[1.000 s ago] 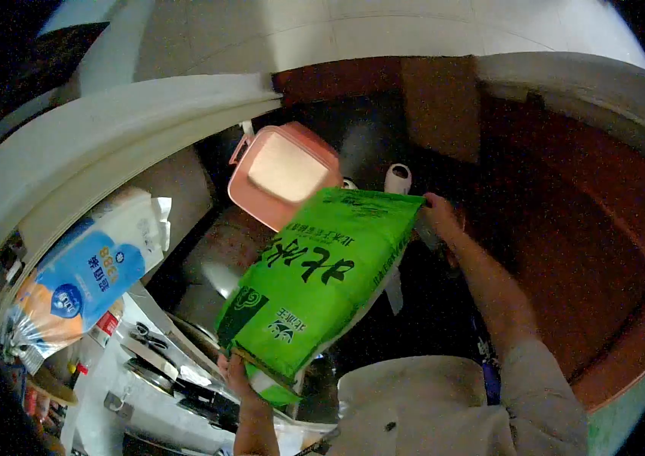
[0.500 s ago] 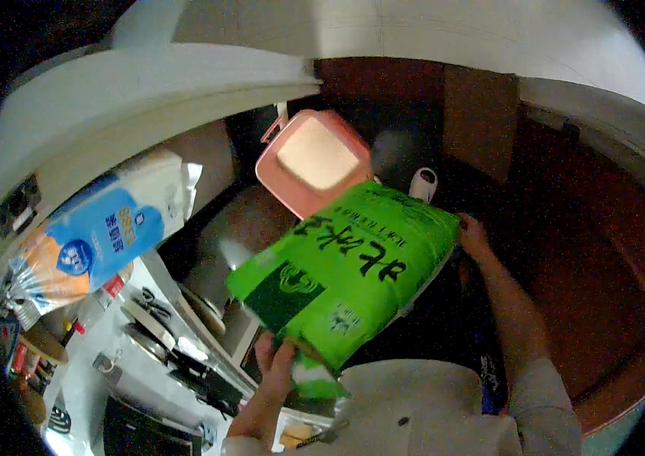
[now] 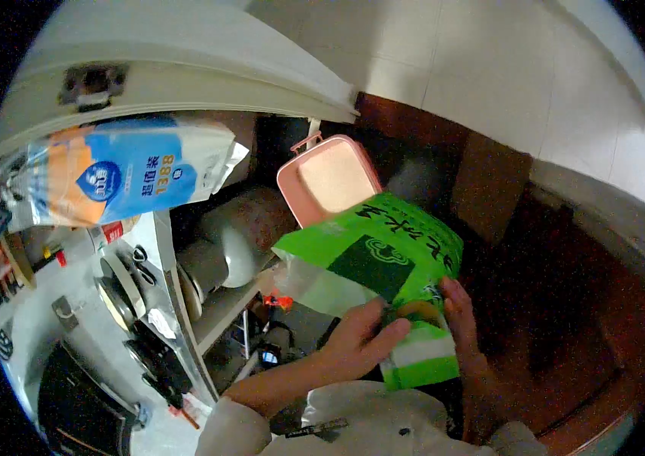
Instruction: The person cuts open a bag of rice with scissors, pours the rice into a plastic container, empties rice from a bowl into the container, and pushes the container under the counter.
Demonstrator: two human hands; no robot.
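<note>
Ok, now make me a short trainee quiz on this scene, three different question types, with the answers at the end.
1. True or false: the left hand and the right hand both touch the green bag.
2. Which number is printed on the blue and orange pack? A) 250 B) 1388 C) 7700
3. Fill in the blank: the container seen just beyond the bag is coloured ____.

Key: 1. True. 2. B. 3. Pink.

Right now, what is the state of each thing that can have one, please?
Green bag: creased; whether opened, unclear.
Pink container: partly hidden by the bag; whether lidded, unclear.
Blue package: untouched by either hand.
Left hand: closed on the bag.
Right hand: touching the bag.
</note>
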